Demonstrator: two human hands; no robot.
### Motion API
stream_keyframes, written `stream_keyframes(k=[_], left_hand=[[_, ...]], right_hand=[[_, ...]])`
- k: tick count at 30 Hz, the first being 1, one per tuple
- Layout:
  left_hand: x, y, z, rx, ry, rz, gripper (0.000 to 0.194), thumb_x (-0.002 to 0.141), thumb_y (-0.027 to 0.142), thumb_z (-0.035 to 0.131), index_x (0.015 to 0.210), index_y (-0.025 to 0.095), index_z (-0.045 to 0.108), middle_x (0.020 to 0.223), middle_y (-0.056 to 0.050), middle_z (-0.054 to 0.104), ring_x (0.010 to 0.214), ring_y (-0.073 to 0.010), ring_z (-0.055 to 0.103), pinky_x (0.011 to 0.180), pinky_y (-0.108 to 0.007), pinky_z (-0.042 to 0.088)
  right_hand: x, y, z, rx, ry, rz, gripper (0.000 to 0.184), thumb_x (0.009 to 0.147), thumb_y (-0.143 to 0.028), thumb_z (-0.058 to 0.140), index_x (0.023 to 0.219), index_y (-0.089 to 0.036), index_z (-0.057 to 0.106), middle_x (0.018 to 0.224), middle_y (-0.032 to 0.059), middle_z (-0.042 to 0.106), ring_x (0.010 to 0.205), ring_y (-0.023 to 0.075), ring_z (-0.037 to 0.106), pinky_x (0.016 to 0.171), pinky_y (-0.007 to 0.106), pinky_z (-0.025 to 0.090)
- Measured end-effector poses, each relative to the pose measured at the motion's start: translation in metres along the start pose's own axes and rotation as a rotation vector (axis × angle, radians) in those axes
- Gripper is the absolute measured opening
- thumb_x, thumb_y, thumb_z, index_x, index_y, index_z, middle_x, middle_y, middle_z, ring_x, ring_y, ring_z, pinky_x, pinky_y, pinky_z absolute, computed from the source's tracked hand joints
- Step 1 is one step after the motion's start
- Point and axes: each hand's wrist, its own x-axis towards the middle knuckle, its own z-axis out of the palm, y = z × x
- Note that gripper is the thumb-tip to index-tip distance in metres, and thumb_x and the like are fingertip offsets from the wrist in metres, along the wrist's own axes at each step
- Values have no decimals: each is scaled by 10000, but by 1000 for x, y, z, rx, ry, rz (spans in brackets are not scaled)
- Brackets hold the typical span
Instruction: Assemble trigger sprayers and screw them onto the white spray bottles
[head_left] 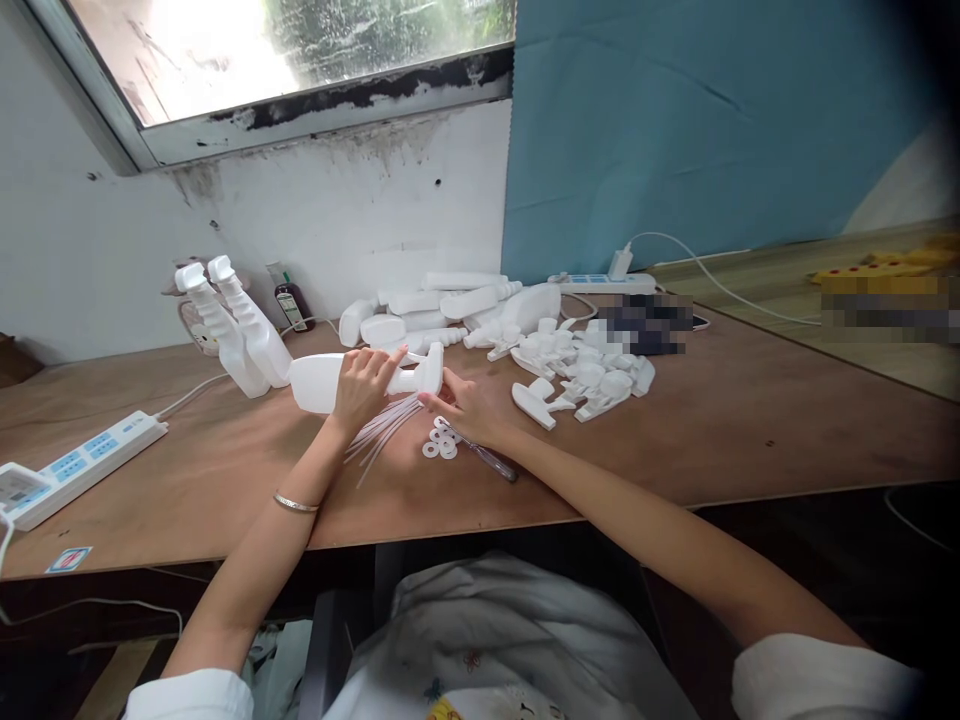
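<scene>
My left hand [365,385] grips a white plastic spray bottle [315,383] that lies on its side on the wooden table [225,470], its trigger head [430,370] pointing right. My right hand [463,405] rests on the table just right of that head, fingertips touching it, over a small cluster of white washers [441,443]. A bundle of thin white dip tubes [382,428] lies under the bottle between my hands. A pen [491,462] lies beneath my right wrist.
Two assembled spray bottles [240,330] stand at the back left. Empty white bottles [442,305] are piled behind; loose trigger heads [581,375] lie to the right. A power strip [82,465] lies at the left, another [600,283] by the blue wall.
</scene>
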Motion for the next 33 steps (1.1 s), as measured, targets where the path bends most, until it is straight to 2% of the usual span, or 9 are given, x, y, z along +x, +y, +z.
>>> stream_keyframes(k=[5, 7, 9, 12, 16, 19, 23, 29, 33], left_hand=[[1, 6, 1, 62, -64, 29, 485, 852, 193, 359, 1335, 157, 349, 936, -119, 580, 883, -251, 488, 797, -384, 315], [3, 13, 1, 76, -83, 48, 501, 864, 157, 310, 1364, 145, 293, 927, -120, 580, 882, -246, 493, 799, -385, 312], [5, 20, 1, 78, -93, 74, 511, 873, 148, 283, 1383, 138, 244, 925, -118, 581, 885, -243, 494, 803, -388, 312], [6, 27, 0, 73, -94, 83, 517, 883, 178, 286, 1394, 142, 211, 947, -121, 581, 896, -247, 494, 813, -399, 308], [6, 26, -1, 24, -129, 70, 534, 867, 203, 332, 1387, 135, 230, 969, -128, 586, 905, -248, 505, 800, -389, 316], [6, 24, 0, -21, -172, 80, 543, 840, 196, 367, 1368, 125, 268, 1003, -131, 590, 912, -243, 512, 775, -370, 327], [5, 22, 2, -51, -158, 74, 513, 815, 178, 385, 1326, 146, 347, 1039, -130, 588, 936, -246, 509, 783, -371, 329], [5, 23, 2, -51, -124, 76, 534, 834, 182, 362, 1360, 122, 289, 987, -126, 597, 896, -239, 517, 765, -363, 328], [6, 25, 2, 0, -94, 78, 515, 876, 206, 319, 1381, 129, 253, 918, -116, 596, 866, -238, 516, 773, -369, 320]], right_hand=[[5, 2, 7, 397, 33, 150, 317, 726, -405, 588, 932, -172, 525, 811, 16, 626, 708, 150, 593, 623, 265, 465], [8, 1, 9, 542, 82, 251, 399, 681, -394, 635, 988, -163, 526, 826, 26, 629, 706, 149, 602, 619, 267, 482], [9, 0, 8, 580, 140, 336, 460, 628, -381, 685, 1001, -154, 541, 814, 35, 632, 682, 151, 603, 579, 262, 480], [10, -1, 5, 566, 193, 376, 459, 572, -361, 726, 946, -143, 574, 811, 46, 636, 671, 157, 599, 552, 260, 469], [9, 2, 2, 430, 175, 269, 395, 555, -358, 727, 853, -134, 595, 777, 34, 634, 665, 151, 574, 564, 259, 449], [7, 3, -1, 270, 139, 202, 388, 560, -374, 715, 846, -136, 605, 738, 16, 621, 659, 146, 546, 552, 247, 419], [6, 2, -3, 155, 136, 165, 408, 575, -406, 697, 866, -141, 590, 750, 16, 619, 664, 147, 536, 545, 238, 400], [6, 1, -1, 160, 191, 148, 367, 626, -449, 650, 822, -143, 596, 733, 17, 621, 663, 147, 549, 563, 241, 405], [8, 4, 5, 268, 249, 233, 374, 616, -487, 648, 750, -140, 604, 673, 11, 603, 604, 133, 543, 532, 241, 401]])
